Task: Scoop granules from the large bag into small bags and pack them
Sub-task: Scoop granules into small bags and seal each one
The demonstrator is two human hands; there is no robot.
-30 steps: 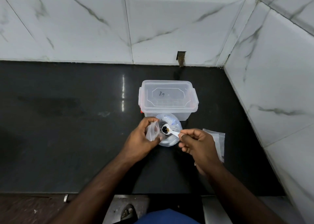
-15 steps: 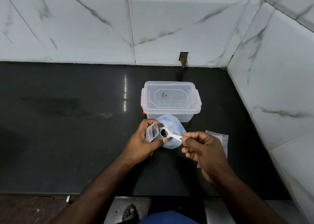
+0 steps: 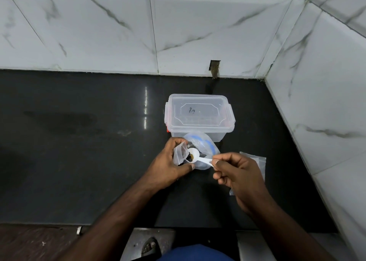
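My left hand (image 3: 168, 164) holds a small clear bag (image 3: 179, 153) with its mouth open toward the right. My right hand (image 3: 237, 173) pinches the handle of a white plastic spoon (image 3: 198, 157). The spoon's bowl is tipped at the small bag's mouth, and dark granules (image 3: 189, 157) sit at its edge. Just behind the spoon stands the large clear bag (image 3: 204, 144) with blue print, holding dark granules.
A clear lidded plastic box (image 3: 200, 116) stands behind the large bag on the black counter (image 3: 79, 141). A stack of empty small bags (image 3: 257, 161) lies to the right, partly under my right hand. Tiled walls close the back and right side.
The spoon has moved left from over the large bag to the small bag's mouth and tipped, its granules sliding toward the bag. My left hand kept the small bag steady.
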